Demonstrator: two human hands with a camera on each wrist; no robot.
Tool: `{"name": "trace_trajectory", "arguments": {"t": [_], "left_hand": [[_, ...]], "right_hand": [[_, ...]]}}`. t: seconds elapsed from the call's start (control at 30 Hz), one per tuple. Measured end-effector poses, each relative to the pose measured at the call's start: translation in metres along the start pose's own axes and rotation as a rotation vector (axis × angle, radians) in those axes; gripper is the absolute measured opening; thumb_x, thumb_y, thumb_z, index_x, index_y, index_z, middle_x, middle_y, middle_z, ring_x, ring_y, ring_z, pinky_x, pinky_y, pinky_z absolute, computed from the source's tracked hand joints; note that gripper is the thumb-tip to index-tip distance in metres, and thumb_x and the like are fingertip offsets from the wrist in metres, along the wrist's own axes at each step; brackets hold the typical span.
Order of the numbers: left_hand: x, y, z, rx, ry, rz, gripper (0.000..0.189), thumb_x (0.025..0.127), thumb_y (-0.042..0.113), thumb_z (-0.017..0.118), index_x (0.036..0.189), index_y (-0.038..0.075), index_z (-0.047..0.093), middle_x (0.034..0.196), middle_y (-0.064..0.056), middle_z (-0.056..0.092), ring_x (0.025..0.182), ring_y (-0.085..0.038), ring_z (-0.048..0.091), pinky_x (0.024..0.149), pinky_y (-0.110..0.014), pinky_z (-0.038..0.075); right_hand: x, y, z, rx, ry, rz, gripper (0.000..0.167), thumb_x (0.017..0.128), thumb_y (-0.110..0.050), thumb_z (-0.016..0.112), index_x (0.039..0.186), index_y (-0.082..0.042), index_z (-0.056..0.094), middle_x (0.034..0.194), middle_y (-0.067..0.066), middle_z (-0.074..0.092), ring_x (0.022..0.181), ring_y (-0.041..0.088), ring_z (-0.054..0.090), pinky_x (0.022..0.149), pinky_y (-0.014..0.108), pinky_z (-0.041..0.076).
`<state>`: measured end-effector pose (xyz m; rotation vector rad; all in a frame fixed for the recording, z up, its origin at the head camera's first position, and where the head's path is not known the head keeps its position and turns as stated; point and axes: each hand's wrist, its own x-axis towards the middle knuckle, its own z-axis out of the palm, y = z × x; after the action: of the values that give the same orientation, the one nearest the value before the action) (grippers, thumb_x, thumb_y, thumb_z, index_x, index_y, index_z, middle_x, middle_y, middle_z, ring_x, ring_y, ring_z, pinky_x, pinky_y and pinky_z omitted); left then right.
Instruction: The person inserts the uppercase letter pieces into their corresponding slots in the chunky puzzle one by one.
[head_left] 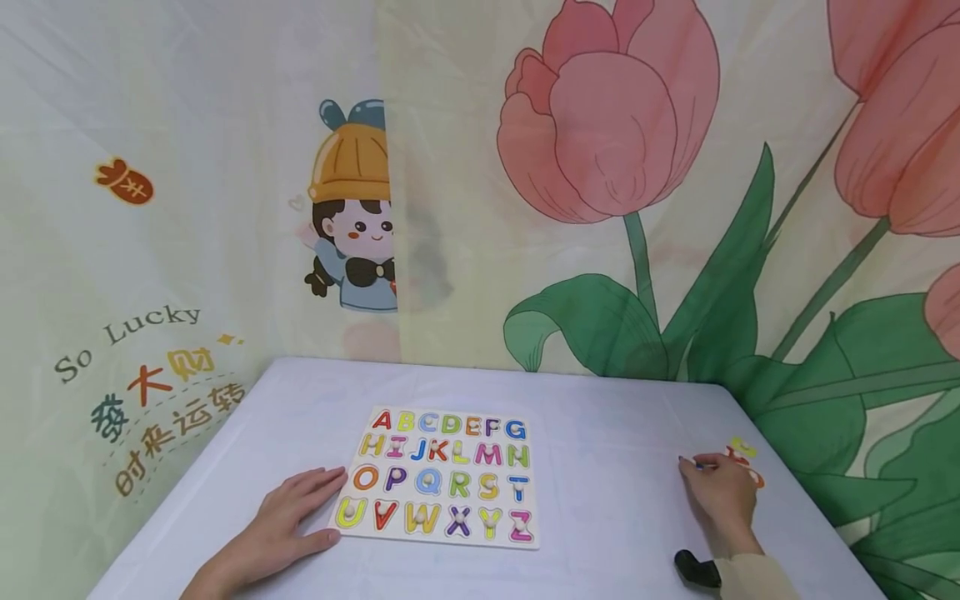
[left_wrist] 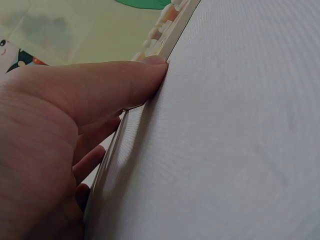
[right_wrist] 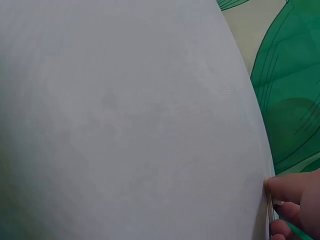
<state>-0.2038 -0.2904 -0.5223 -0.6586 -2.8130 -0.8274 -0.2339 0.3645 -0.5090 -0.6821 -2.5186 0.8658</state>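
A white alphabet puzzle board (head_left: pixel 435 541) with colourful letters, several bearing small knobs, lies on the table. My left hand (head_left: pixel 273 525) rests at its left side, fingers extended; in the left wrist view the thumb (left_wrist: pixel 130 82) touches the board's edge. Far to the right, my right hand (head_left: pixel 723 500) pinches a thin puzzle piece (head_left: pixel 682 459) with some blue showing. The right wrist view shows that piece edge-on, with a pale knob by the fingers; which letter it is cannot be told. Behind this hand lie orange and yellow letter pieces (head_left: pixel 738 444), partly hidden.
The table (head_left: pixel 600 467) has a white cloth. A black object (head_left: pixel 696 570) sits by the right wrist and sleeve. A curtain with printed tulips (head_left: pixel 615 125) and a cartoon figure (head_left: pixel 356 225) hangs behind the table's far edge.
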Motion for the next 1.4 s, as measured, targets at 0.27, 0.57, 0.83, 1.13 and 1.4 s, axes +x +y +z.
{"name": "trace_trajectory", "arguments": {"t": [0.27, 0.57, 0.83, 1.13, 1.4], "left_hand": [[0.0, -0.002, 0.001, 0.004, 0.01, 0.005, 0.075, 0.089, 0.05, 0.081, 0.153, 0.018, 0.06, 0.158, -0.004, 0.055, 0.142, -0.035, 0.04, 0.107, -0.06, 0.028], [0.002, -0.001, 0.001, 0.001, -0.01, -0.009, 0.074, 0.089, 0.051, 0.08, 0.153, 0.019, 0.06, 0.158, -0.002, 0.054, 0.144, -0.035, 0.04, 0.109, -0.062, 0.027], [0.001, -0.001, 0.001, 0.011, -0.022, -0.031, 0.076, 0.089, 0.053, 0.08, 0.153, 0.02, 0.059, 0.159, -0.002, 0.054, 0.145, -0.035, 0.04, 0.109, -0.063, 0.028], [-0.002, -0.001, 0.001, 0.018, 0.024, 0.022, 0.074, 0.087, 0.048, 0.083, 0.151, 0.017, 0.062, 0.155, -0.004, 0.057, 0.141, -0.035, 0.041, 0.106, -0.059, 0.028], [-0.001, -0.001, 0.002, 0.01, 0.025, 0.024, 0.074, 0.088, 0.048, 0.082, 0.151, 0.017, 0.061, 0.156, -0.005, 0.057, 0.141, -0.036, 0.041, 0.107, -0.058, 0.028]], "right_hand": [[0.003, 0.004, 0.002, 0.014, 0.029, 0.0, 0.035, 0.094, -0.023, 0.076, 0.109, 0.009, 0.074, 0.091, 0.023, 0.069, 0.089, 0.04, 0.062, 0.072, 0.046, 0.041], [-0.001, -0.004, 0.002, 0.042, -0.023, -0.002, 0.034, 0.095, -0.025, 0.077, 0.115, 0.003, 0.078, 0.095, 0.016, 0.072, 0.089, 0.032, 0.062, 0.068, 0.037, 0.042], [-0.017, -0.044, 0.016, 0.093, -0.24, -0.126, 0.035, 0.099, -0.028, 0.076, 0.122, -0.002, 0.078, 0.107, 0.012, 0.073, 0.097, 0.028, 0.061, 0.076, 0.033, 0.048], [-0.049, -0.116, 0.049, 0.164, -0.356, -0.243, 0.024, 0.096, -0.026, 0.082, 0.117, -0.016, 0.082, 0.105, 0.003, 0.069, 0.097, 0.022, 0.059, 0.079, 0.031, 0.052], [-0.079, -0.182, 0.096, 0.246, -0.501, -0.384, 0.017, 0.093, -0.025, 0.085, 0.109, -0.02, 0.084, 0.097, -0.003, 0.066, 0.09, 0.018, 0.057, 0.074, 0.03, 0.05]]}}
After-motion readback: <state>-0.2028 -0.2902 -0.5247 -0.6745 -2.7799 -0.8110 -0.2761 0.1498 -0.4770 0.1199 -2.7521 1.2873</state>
